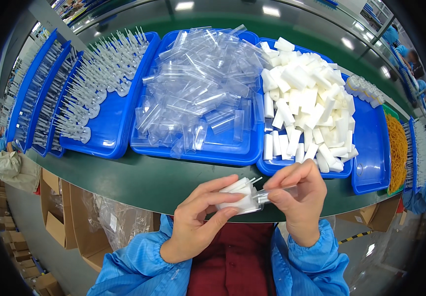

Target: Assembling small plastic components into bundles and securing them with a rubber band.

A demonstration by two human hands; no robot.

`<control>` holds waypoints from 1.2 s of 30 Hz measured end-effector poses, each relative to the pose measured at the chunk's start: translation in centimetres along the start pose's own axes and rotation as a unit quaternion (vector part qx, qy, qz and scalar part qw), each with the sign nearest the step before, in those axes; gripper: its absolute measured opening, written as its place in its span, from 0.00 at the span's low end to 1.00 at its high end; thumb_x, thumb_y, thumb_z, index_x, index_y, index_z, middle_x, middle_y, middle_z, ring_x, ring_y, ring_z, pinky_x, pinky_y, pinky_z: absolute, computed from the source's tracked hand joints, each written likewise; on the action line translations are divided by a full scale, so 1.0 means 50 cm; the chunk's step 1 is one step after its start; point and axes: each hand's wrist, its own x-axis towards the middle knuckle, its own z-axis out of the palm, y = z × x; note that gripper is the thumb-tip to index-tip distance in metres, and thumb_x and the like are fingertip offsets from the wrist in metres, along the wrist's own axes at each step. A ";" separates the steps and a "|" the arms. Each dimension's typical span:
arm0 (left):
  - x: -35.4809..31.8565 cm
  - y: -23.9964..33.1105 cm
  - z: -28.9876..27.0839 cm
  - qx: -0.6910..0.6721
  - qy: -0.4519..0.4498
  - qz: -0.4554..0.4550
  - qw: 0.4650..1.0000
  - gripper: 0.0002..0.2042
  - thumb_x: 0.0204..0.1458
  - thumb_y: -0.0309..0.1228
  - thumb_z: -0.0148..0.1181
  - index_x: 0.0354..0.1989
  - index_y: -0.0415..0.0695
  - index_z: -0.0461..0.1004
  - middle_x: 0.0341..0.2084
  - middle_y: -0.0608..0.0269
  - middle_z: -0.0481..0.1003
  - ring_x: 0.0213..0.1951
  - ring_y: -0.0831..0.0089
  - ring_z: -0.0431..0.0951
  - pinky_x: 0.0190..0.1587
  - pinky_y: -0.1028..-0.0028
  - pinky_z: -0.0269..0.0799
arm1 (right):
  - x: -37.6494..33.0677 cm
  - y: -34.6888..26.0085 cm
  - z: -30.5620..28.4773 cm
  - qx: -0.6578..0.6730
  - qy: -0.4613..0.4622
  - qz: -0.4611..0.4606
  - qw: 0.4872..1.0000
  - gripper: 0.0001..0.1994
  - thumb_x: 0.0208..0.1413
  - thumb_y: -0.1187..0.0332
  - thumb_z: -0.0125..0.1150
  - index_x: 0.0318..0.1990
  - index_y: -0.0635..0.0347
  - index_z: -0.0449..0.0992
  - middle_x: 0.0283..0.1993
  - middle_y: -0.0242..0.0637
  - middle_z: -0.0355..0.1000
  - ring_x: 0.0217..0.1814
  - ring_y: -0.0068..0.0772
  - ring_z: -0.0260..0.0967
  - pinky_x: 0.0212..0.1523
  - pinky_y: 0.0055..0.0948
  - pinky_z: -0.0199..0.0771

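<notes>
Just above the near edge of the table, my left hand (pixel 198 217) closes its fingers and thumb round a white block-like piece (pixel 240 195). Thin white rods stick out from its upper right side. My right hand (pixel 299 197) pinches a clear plastic sleeve (pixel 279 194) by its end, and the sleeve touches the right side of the white piece. Whether it sits round the rods or only beside them, I cannot tell. Behind my hands, one blue tray (pixel 245 157) holds a heap of clear sleeves (pixel 198 79). Another has a pile of white pieces (pixel 311 98).
To the left, a blue tray (pixel 105 129) carries rows of white parts with upright rods (pixel 82 106); similar trays stand beyond it. At right are a blue tray (pixel 373 165) with small rolls (pixel 363 90) and yellow rubber bands (pixel 397 153). Cardboard boxes (pixel 85 217) stand below the table.
</notes>
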 end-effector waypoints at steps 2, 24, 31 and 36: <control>-0.001 0.000 -0.001 -0.005 0.001 0.001 1.000 0.13 0.58 0.14 0.59 0.51 0.33 0.78 0.63 0.46 0.67 0.60 0.61 0.74 0.58 0.68 0.80 | 0.001 -0.001 0.002 -0.025 -0.014 0.013 1.000 0.19 0.48 0.80 0.76 0.36 0.59 0.66 0.36 0.44 0.78 0.38 0.24 0.76 0.40 0.24 0.77; -0.007 -0.009 0.023 0.062 0.067 0.007 0.996 0.11 0.52 0.18 0.68 0.44 0.39 0.83 0.56 0.46 0.75 0.56 0.59 0.79 0.56 0.67 0.76 | -0.040 0.043 0.023 -0.158 0.022 -0.123 0.980 0.19 0.43 0.73 0.82 0.36 0.58 0.72 0.36 0.35 0.80 0.55 0.37 0.72 0.54 0.36 0.72; -0.009 -0.005 0.023 0.118 0.054 0.046 0.990 0.17 0.52 0.19 0.68 0.52 0.40 0.82 0.60 0.44 0.73 0.60 0.56 0.77 0.59 0.65 0.74 | -0.034 0.041 0.036 -0.135 0.021 -0.065 0.988 0.18 0.43 0.72 0.82 0.35 0.57 0.73 0.38 0.34 0.79 0.54 0.37 0.72 0.52 0.34 0.72; -0.010 -0.010 0.005 0.122 0.022 0.063 0.990 0.18 0.54 0.18 0.66 0.54 0.39 0.80 0.63 0.43 0.70 0.62 0.55 0.75 0.60 0.65 0.74 | -0.014 0.003 0.019 -0.210 -0.027 -0.093 0.973 0.17 0.45 0.73 0.80 0.39 0.58 0.75 0.39 0.33 0.79 0.53 0.38 0.71 0.52 0.34 0.72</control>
